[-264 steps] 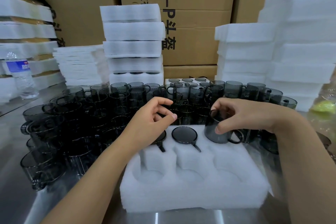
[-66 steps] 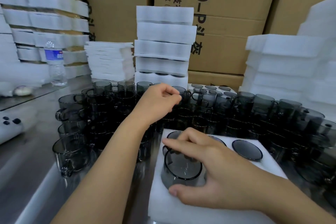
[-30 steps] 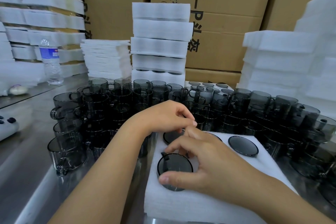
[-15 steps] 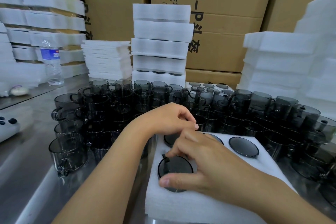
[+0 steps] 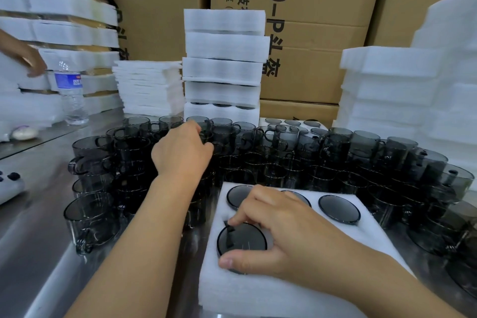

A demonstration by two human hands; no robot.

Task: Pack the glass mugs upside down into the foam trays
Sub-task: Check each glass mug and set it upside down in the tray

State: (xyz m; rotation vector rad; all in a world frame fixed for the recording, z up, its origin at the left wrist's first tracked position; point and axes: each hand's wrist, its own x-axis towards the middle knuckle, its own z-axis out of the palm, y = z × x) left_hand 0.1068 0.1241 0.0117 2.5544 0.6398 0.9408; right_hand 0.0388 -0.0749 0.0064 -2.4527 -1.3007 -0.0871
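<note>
A white foam tray (image 5: 374,242) lies near me on the steel table. Three dark glass mugs sit upside down in its far row: left (image 5: 236,195), middle, mostly hidden under my fingers, and right (image 5: 338,208). My right hand (image 5: 289,237) grips a fourth upside-down mug (image 5: 244,240) sunk in the front left slot, thumb at its near edge, forefinger by the handle. My left hand (image 5: 182,153) reaches over the crowd of upright loose mugs (image 5: 322,152) behind the tray. Its fingers curl down at one mug's rim; the fingertips are hidden.
Stacks of foam trays stand at the back centre (image 5: 223,59), right (image 5: 387,90) and left, with cardboard boxes (image 5: 322,20) behind. A water bottle (image 5: 72,93) stands at the left, another person's hand (image 5: 28,59) beside it. A packed tray (image 5: 291,122) lies behind the mugs.
My left hand has moved away from the tray, forward and left, onto the loose mugs. My right hand stays on the front left mug, which sits at the same depth.
</note>
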